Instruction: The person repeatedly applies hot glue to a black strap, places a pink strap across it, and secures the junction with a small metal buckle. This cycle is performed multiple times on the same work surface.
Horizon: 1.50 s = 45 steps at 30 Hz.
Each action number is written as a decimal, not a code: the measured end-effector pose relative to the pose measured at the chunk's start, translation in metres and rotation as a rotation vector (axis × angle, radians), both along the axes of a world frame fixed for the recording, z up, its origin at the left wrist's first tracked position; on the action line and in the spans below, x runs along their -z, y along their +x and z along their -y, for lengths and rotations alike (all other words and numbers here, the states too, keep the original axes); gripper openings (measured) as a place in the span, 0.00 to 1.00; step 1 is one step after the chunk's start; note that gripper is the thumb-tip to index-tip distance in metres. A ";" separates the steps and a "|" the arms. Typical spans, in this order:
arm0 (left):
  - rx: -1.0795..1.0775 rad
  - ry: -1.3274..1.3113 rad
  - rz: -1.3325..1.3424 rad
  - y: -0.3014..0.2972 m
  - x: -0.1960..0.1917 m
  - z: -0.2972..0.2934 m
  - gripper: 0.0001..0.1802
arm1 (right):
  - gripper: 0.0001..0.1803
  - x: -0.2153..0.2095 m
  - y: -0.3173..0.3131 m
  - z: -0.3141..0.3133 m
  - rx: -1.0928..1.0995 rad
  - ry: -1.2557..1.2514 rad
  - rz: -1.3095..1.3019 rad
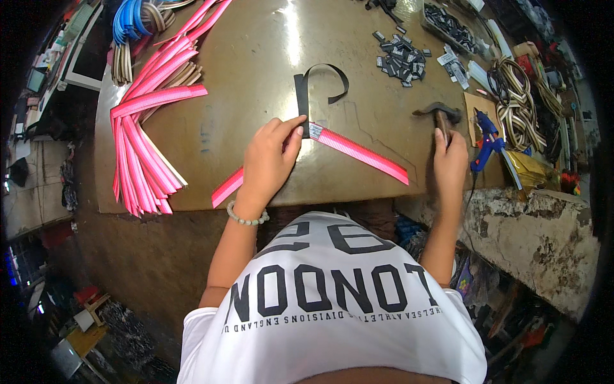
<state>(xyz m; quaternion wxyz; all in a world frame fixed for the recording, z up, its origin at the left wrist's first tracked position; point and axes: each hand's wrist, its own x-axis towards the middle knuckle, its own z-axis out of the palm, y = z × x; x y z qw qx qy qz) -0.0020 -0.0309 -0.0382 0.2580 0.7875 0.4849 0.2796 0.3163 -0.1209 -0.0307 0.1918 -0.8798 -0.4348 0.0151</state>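
My left hand pinches the lower end of a black strap against the table, its thumb and forefinger together. The strap's other end curls away in a loop to the right. Under that spot lies a pink ribbed strap with a brown edge; it bends at my fingers, and one arm of it passes beneath my left hand. A small pale tag sits on it beside my fingertips. On the right, my right hand is closed round the handle of a hammer, whose dark head rests on or just over the tabletop.
A bundle of pink straps lies at the left, with blue straps behind. Small black pieces are heaped at the back right near a clear box. A blue glue gun and coiled cords lie beyond the hammer.
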 end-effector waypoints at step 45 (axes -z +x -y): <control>-0.010 -0.192 -0.053 -0.020 -0.025 -0.006 0.07 | 0.20 0.001 -0.017 -0.013 0.001 -0.127 0.301</control>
